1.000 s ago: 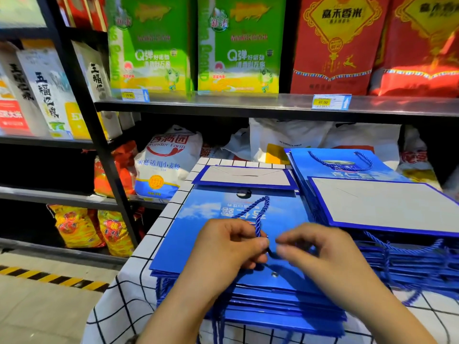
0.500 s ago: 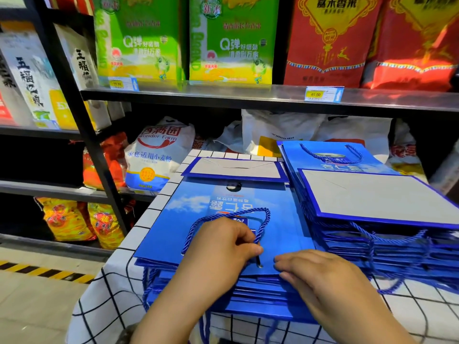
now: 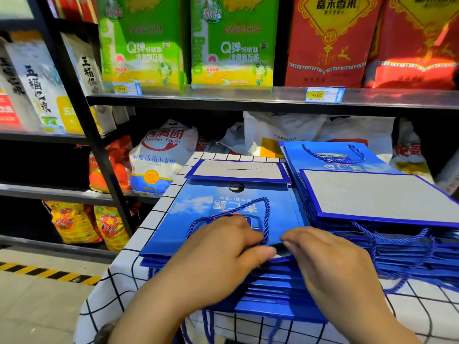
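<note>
Two hands work low in mid-frame: left hand (image 3: 218, 247) pinches the top bag (image 3: 173, 227) at its near edge, beside the rope handle (image 3: 267, 214), and right hand (image 3: 330, 259) pinches that edge too. Looks barely started imo, one bag getting opened and the right stack (image 3: 372, 194) untouched.

The top bag (image 3: 223, 219) in the centre is bright blue with a white cloud patch and white lettering. Its twisted cord (image 3: 267, 214) is a darker blue. The flap (image 3: 372, 194) at right is grey, edged in royal blue. The tabletop (image 3: 111, 294) wears white cloth with a black grid. Upper middle, the green packs (image 3: 144, 45) fade to yellow at the base. Upper right, the red packs (image 3: 330, 45) carry gold ornament. The sack (image 3: 161, 155) at mid left is white with red and blue print. The floor stripe (image 3: 49, 271) at lower left is yellow and black.
</note>
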The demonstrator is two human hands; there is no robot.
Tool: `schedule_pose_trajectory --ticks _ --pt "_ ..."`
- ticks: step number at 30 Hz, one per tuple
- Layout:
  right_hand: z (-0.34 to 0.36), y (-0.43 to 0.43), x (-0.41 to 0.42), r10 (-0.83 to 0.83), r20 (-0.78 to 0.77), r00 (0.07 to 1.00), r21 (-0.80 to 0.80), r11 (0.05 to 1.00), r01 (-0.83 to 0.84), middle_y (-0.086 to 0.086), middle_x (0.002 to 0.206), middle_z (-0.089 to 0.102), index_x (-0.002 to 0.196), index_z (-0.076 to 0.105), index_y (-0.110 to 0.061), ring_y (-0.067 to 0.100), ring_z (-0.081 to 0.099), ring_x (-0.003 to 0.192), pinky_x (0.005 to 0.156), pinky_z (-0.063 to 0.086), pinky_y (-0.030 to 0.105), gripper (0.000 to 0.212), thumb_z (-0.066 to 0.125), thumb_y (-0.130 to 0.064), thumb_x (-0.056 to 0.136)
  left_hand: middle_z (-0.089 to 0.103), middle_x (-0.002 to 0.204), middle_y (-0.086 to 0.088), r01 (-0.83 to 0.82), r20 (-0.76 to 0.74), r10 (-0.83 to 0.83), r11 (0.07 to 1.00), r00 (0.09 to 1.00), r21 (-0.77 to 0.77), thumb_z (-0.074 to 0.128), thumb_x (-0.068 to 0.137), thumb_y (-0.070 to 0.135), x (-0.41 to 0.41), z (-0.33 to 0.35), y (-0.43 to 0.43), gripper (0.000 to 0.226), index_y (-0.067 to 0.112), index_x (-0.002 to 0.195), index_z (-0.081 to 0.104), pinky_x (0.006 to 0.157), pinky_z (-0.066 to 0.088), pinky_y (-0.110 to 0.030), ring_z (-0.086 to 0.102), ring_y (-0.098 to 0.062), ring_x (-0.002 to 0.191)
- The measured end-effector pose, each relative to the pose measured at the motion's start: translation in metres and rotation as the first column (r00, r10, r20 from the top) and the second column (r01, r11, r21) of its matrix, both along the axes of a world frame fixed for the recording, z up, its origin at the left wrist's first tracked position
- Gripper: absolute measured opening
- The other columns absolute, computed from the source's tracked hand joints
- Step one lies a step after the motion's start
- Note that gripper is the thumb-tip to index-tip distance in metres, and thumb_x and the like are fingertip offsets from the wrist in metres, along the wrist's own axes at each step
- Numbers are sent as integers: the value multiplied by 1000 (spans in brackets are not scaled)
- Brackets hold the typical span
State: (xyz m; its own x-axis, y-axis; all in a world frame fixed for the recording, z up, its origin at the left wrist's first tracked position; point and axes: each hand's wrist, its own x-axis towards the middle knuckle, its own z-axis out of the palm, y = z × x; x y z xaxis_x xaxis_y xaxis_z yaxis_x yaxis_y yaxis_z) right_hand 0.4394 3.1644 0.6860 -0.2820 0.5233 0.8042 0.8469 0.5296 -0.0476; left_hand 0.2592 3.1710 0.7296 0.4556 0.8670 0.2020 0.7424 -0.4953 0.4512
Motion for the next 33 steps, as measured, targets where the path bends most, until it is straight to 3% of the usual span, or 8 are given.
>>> schedule_pose_trajectory --ticks 3,6,10,14,19,25,29,33 --pt "1 -1 -2 2 -24 1000 -22 1000 -3 -10 75 69 78 69 -18 12 62 63 63 43 27 52 24 -37 97 58 84 8 -106 148 90 988 985 109 55 79 55 1 -6 -3 32 26 85 65 77 43 -29 52 -4 82" --pt "4 -3 -4 -14 -41 999 -57 998 12 -11 72 69 78 69 -20 12 64 60 51 46 23 43 32 -36 94 60 74 14 -230 308 185 966 933 116 66 75 44 2 -12 -7 19 33 74 51 66 42 -20 54 -2 73" --pt "10 -3 -7 -32 -66 997 -137 990 23 -13 68 66 78 66 -22 10 62 56 43 47 21 27 42 -32 83 60 76 18 -161 142 120 933 983 323 50 77 42 2 -17 -10 15 33 88 47 55 42 -17 52 -3 76" --pt "11 -2 -9 -30 -52 998 -198 980 19 -14 65 63 77 64 -25 9 59 53 41 46 21 27 40 -34 83 61 106 26 -174 113 147 942 983 288 52 85 49 4 -18 -13 34 44 118 48 79 33 -17 46 2 105" --pt "12 -4 -9 -20 -60 998 -232 973 5 -14 65 62 78 62 -26 7 54 53 40 44 22 24 40 -34 84 60 115 21 -102 21 100 957 995 271 48 89 47 3 -14 -8 37 44 126 50 82 29 -19 46 -1 108" --pt "14 -7 -11 -53 -98 994 -261 965 26 -18 68 64 78 64 -28 12 52 77 41 42 19 25 41 -36 83 65 76 14 16 -112 22 945 993 326 53 75 37 -1 -15 -3 27 33 98 66 66 41 -23 56 -7 75" --pt "17 -6 -13 -65 -146 987 -312 950 17 -16 67 65 78 64 -28 8 59 54 41 47 28 14 51 -33 82 61 65 17 -73 -28 98 879 995 471 48 76 40 -1 -24 -3 22 34 97 49 57 37 -13 54 -3 59" --pt "22 -7 -14 -74 -194 978 -389 921 -7 -15 68 66 78 65 -28 14 62 57 46 50 34 14 52 -31 82 57 58 5 16 -82 59 708 995 706 54 84 24 -4 -30 3 16 19 69 59 50 38 -29 51 -19 50"
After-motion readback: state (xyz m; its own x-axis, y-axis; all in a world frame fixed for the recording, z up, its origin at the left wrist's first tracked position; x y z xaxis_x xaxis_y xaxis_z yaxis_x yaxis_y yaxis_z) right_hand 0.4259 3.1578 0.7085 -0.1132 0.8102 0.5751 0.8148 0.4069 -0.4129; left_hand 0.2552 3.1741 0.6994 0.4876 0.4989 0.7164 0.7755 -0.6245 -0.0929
